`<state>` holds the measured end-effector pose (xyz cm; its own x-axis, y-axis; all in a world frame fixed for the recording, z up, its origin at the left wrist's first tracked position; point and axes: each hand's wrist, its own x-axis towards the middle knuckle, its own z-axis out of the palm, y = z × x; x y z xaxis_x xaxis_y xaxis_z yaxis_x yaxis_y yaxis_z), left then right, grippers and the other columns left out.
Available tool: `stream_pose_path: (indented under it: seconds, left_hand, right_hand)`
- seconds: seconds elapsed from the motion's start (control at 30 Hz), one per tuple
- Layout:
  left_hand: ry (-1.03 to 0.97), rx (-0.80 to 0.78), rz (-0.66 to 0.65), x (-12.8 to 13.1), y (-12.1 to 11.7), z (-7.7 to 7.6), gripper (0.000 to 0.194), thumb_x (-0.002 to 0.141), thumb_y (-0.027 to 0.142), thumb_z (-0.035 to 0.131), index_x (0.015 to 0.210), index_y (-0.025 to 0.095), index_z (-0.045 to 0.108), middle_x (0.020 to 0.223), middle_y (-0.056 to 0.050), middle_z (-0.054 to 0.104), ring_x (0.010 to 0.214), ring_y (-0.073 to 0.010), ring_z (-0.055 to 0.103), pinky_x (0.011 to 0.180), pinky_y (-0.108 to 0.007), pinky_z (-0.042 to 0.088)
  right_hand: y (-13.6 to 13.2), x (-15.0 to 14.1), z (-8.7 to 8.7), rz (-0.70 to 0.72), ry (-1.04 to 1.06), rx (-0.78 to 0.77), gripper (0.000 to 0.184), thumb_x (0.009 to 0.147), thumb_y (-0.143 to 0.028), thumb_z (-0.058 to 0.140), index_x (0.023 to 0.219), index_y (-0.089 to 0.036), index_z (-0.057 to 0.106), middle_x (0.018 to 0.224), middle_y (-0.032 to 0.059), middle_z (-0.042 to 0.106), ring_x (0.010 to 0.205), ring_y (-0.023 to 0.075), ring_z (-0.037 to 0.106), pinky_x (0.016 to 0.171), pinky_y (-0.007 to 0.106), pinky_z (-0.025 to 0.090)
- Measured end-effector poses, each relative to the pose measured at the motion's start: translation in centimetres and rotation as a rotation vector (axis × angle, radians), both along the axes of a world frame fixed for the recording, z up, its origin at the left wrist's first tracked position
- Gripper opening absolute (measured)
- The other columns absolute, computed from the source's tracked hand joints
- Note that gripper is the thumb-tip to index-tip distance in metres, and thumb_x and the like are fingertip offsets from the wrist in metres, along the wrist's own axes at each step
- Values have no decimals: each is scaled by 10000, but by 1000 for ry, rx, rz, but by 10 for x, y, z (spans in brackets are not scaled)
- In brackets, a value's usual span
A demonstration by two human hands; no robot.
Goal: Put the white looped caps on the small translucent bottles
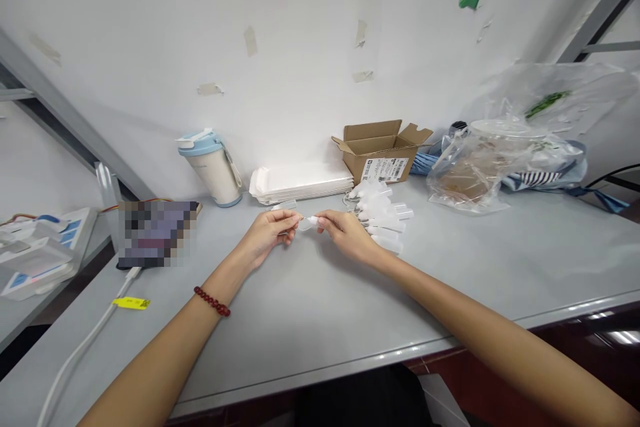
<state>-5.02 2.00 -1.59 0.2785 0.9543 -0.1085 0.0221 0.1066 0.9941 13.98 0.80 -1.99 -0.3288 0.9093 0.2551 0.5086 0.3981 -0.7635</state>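
Observation:
Over the desk, the fingertips of my left hand (273,232) and my right hand (345,233) almost meet. My right thumb and fingers pinch a small white plastic piece with a tapered tip (313,220), which points left. My left hand is closed in a pinch at the thin end in front of that tip; what exactly it grips is too small to make out. A thin pale loop hangs between the hands. Just behind my left fingers a translucent piece (285,205) shows in part. Beside and behind my right hand lies a pile of white translucent tube-like pieces (383,213) with thin cords.
Along the wall stand a cream and blue tumbler (213,170), a stack of flat white trays (305,183) and an open cardboard box (383,157). Clear plastic bags (470,173) lie at right. A phone (157,233) with a white cable (95,330) sits at left.

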Motion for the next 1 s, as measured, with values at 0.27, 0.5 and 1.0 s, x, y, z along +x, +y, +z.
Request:
stream_pose_path:
  seconds: [0.27,0.5,1.0]
  left_hand:
    - [237,259,40,6,-4,2,239,703,374,667,728,136,652,596,11,531,503,-85,448,516,-243,398]
    - [281,316,43,14,-11,3,239,702,370,635,733,134,643,603,6,546,504,-91,472,508,-241,410]
    - [367,382,38,10,-8,6,256,648,368,702,803,168,664,815,-49,652,781,-187,576,665,-281,451]
  right_hand:
    - [-1,1,0,6,-52,4,257,908,-169,419,838,-135,664,724,24,651,625,114,513,633,226,340]
    - [-5,1,1,-5,-35,27,269,898,-168,425,758,-146,653,653,6,625,594,111,505,612,223,329]
    - [-4,1,-1,37,-53,154,256,918,-175,402,832,-147,641,775,50,662,706,145,568,666,242,375]
